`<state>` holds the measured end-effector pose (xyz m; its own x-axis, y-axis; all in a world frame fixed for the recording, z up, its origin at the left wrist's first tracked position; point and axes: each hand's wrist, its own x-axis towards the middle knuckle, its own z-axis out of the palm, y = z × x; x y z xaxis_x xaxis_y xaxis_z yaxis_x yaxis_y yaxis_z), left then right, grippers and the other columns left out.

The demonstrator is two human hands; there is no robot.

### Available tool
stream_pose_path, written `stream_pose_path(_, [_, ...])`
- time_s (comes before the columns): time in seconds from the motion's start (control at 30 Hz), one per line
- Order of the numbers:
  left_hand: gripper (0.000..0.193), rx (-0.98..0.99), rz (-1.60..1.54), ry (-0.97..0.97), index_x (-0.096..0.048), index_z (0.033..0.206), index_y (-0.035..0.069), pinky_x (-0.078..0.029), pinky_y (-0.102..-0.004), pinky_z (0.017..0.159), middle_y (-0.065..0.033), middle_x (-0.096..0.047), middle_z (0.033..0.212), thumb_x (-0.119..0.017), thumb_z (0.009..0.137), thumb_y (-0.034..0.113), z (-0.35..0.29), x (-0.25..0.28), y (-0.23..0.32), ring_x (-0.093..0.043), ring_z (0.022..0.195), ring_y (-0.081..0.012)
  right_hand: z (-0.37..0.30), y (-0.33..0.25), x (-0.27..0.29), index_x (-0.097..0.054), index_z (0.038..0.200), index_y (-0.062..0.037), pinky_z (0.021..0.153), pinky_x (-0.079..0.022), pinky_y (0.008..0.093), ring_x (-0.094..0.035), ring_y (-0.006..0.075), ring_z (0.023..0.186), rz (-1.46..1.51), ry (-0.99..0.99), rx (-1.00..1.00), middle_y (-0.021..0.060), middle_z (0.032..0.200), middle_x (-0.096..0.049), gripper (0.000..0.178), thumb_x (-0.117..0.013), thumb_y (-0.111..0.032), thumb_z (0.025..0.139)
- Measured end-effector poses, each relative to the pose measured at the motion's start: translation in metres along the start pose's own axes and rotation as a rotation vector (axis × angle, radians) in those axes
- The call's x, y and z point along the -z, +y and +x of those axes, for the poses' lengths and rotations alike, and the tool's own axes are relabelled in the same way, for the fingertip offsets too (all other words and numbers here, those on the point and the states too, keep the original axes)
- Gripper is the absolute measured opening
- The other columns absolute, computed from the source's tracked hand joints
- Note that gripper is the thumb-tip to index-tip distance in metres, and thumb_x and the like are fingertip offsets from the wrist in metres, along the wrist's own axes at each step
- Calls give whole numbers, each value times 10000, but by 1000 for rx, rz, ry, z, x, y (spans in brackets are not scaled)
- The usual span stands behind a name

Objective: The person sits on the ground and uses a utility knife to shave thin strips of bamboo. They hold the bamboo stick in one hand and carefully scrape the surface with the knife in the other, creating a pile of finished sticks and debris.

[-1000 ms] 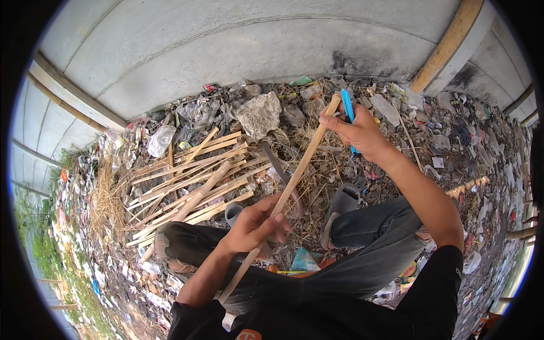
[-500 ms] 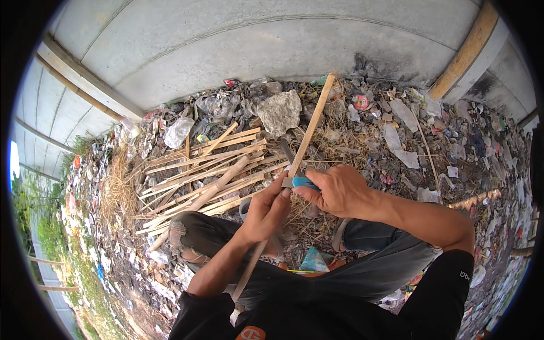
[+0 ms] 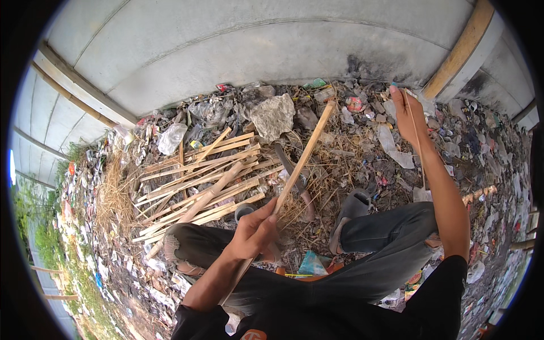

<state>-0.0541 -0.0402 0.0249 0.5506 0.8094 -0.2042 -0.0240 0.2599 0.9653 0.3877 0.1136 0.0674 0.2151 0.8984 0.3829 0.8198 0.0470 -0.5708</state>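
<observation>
My left hand is closed around a long split bamboo strip, which slants from near my lap up toward the wall. My right hand is raised away from the strip at the far right, its fingers closed. A bit of a blue-handled cutter knife shows at the top of that fist; its blade is not visible. A thin pale sliver runs along the right hand and forearm, and I cannot tell whether it is held. Between my feet lies a machete, partly behind the strip.
Cut bamboo strips lie in a loose pile to the left, beside dry straw. A large rock sits before the concrete wall. Litter covers the ground. A blue-green scrap lies between my legs.
My right hand has swung from the strip up and to the right with the cutter knife. The left hand still grips the strip, slightly lower and further left in view.
</observation>
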Motion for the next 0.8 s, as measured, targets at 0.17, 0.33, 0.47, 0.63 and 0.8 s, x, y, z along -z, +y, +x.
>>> stream_pose_path(0.17, [505, -94, -60, -10, -316, 1579, 12, -318, -217, 395, 46, -390, 549, -405, 1112, 183, 18, -2, 0, -347, 395, -54, -30, -27, -7, -684, 966, -12, 627, -402, 354, -452, 153, 647, 351, -165, 38, 50, 657, -516, 550, -525, -533, 1044])
stream_pose_path(0.33, [509, -45, -61, -52, -323, 1571, -6, -323, -223, 406, 27, -390, 538, -403, 1100, 170, 25, -14, 7, -343, 383, -66, -46, -95, -9, -716, 958, -52, 554, -314, 306, -398, 65, 583, 676, -516, -149, -41, 624, -476, 421, -666, -468, 988])
stream_pose_path(0.47, [513, -40, -114, -103, -327, 1563, -20, -317, -222, 405, 31, -375, 526, -420, 1098, 178, 28, -21, 6, -335, 372, -66, -61, -99, -29, -716, 914, -65, 525, -309, 300, -387, 59, 555, 710, -565, -79, -61, 604, -466, 365, -711, -426, 966])
stream_pose_path(0.63, [525, -46, -54, -105, -349, 1546, -27, -303, -222, 396, 43, -366, 521, -465, 1090, 205, 27, -20, 8, -326, 365, -62, -62, -91, -40, -665, 984, -39, 452, -252, 256, -349, 24, 482, 854, -616, -101, -78, 588, -433, 281, -672, -318, 1015])
stream_pose_path(0.8, [563, 70, -284, -140, -355, 1541, -30, -304, -215, 390, 50, -372, 529, -516, 1071, 235, 24, -16, 13, -341, 369, -58, -60, -97, -35, -650, 983, -33, 453, -242, 260, -319, 33, 480, 950, -645, -173, -75, 586, -404, 276, -664, -306, 1021])
